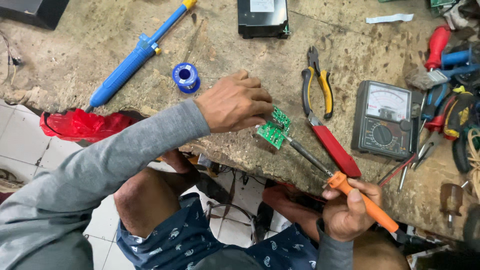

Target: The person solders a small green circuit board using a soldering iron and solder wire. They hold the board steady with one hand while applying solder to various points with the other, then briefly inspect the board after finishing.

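Observation:
My left hand (pixel 235 102) rests on the worn wooden bench (pixel 235 52) and pinches a small green circuit board (pixel 274 128) at its left edge, holding it tilted. My right hand (pixel 348 209), below the bench's front edge, grips an orange-handled soldering iron (pixel 350 192). The iron's dark metal shaft runs up and left, and its tip touches the board's right side.
Close by lie a blue solder spool (pixel 186 77), a blue desoldering pump (pixel 135 56), yellow-handled cutters (pixel 316 80), a red-handled knife (pixel 334 146) and an analog multimeter (pixel 384 120). Screwdrivers and tools (pixel 445 100) crowd the right. A black box (pixel 263 18) sits at the back.

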